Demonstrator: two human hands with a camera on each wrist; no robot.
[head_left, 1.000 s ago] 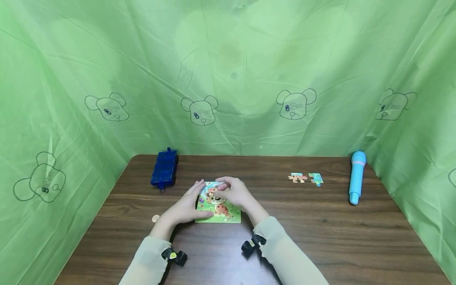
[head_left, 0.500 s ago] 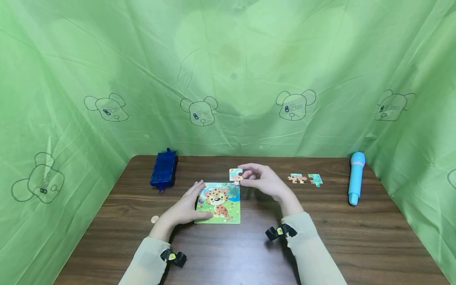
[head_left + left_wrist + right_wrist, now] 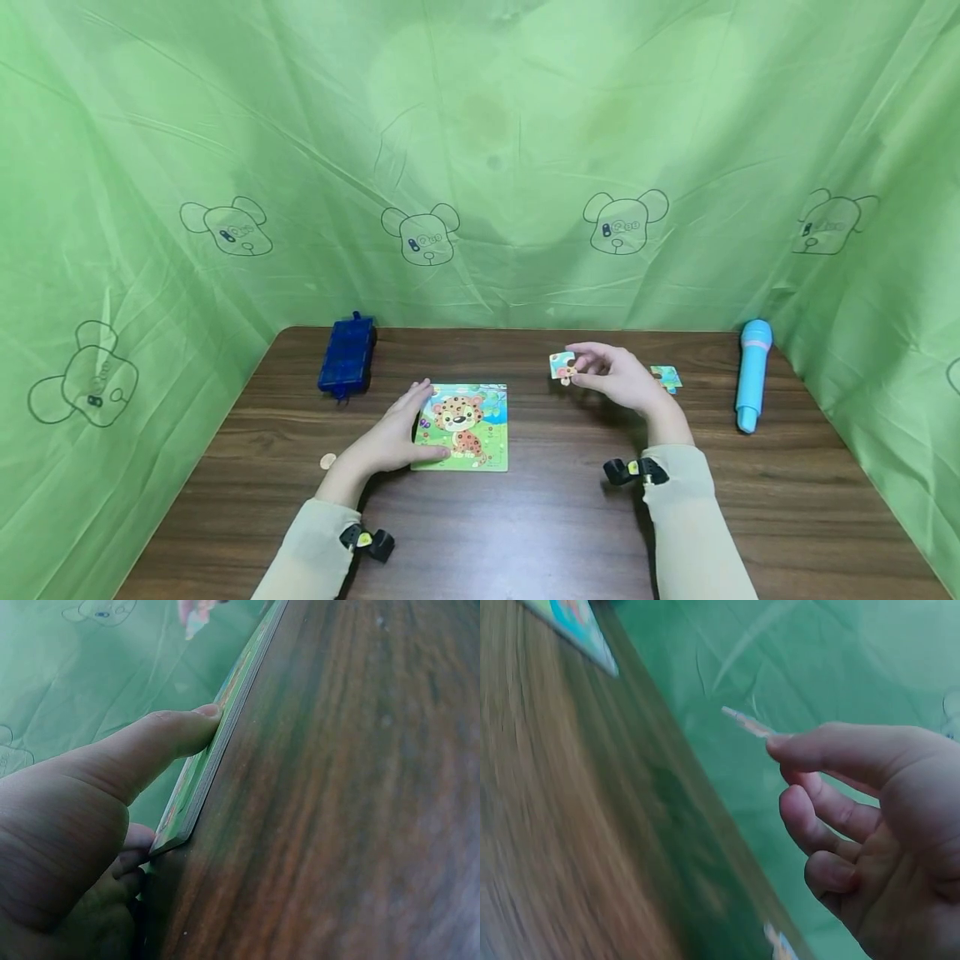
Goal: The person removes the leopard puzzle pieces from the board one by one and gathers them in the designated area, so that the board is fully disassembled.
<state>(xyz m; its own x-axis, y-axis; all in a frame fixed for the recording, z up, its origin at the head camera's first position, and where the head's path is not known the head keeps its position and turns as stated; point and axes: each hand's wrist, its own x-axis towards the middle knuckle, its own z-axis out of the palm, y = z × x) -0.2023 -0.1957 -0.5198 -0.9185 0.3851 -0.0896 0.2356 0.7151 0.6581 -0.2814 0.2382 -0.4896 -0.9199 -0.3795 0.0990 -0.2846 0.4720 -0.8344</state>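
Right hand [image 3: 618, 382]: pinches a puzzle piece [image 3: 562, 365] between thumb and fingertips, held above the table, between the puzzle board and the loose pieces on the right.
Left hand [image 3: 393, 433]: fingers relaxed and laid on the left edge of the puzzle board [image 3: 465, 427], thumb pressed against its near edge, as the left wrist view shows; steadies the board, grips nothing.
Puzzle piece: lifted clear of the board, tilted, colourful face toward the head camera; seen edge-on in the right wrist view [image 3: 746, 721].
Puzzle board: flat on the table, near the middle, leopard picture facing up.
Step in hand: likely carrying a piece taken off the board toward the ones set aside.
Next move: calls for lowering the piece beside the loose piece [image 3: 666, 377] without covering it, then letting go.
Loose piece: just beyond the right hand, partly hidden by it.
Table [image 3: 750, 517]: dark wood grain.
Blue box [image 3: 347, 354]: far left corner.
Blue toy microphone [image 3: 750, 373]: far right, lying lengthwise.
Small round disc [image 3: 327, 460]: left of the left wrist.
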